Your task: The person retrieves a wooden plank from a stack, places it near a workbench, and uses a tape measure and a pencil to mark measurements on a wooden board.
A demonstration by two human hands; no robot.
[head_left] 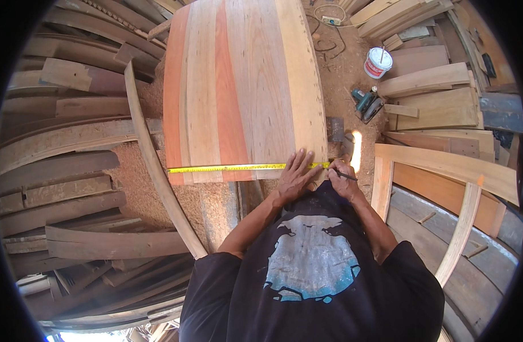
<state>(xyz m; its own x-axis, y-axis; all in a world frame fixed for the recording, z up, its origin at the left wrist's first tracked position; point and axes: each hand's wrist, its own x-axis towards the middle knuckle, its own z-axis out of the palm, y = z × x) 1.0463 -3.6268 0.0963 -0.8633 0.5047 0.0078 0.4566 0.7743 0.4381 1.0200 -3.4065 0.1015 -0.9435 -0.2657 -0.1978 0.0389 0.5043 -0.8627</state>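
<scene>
A wide panel of joined wooden boards [261, 85] in pale, tan and reddish strips stretches away in front of me. Across its near end lies a yellow tape measure [227, 167], drawn out from the left edge to the right side. My left hand [296, 178] rests flat over the tape near the right, fingers spread. Beside it, at the panel's near right corner, my right hand [342, 182] is closed around a dark pencil [347, 175]. The pencil's tip and the tape's case cannot be made out.
Stacked planks [62, 188] fill the left side; a long curved strip [153, 154] leans there. Sawdust covers the floor [142, 176]. At right are a green circular saw [367, 104], a white bucket [378, 64], a wooden frame [444, 165] and more boards [432, 108].
</scene>
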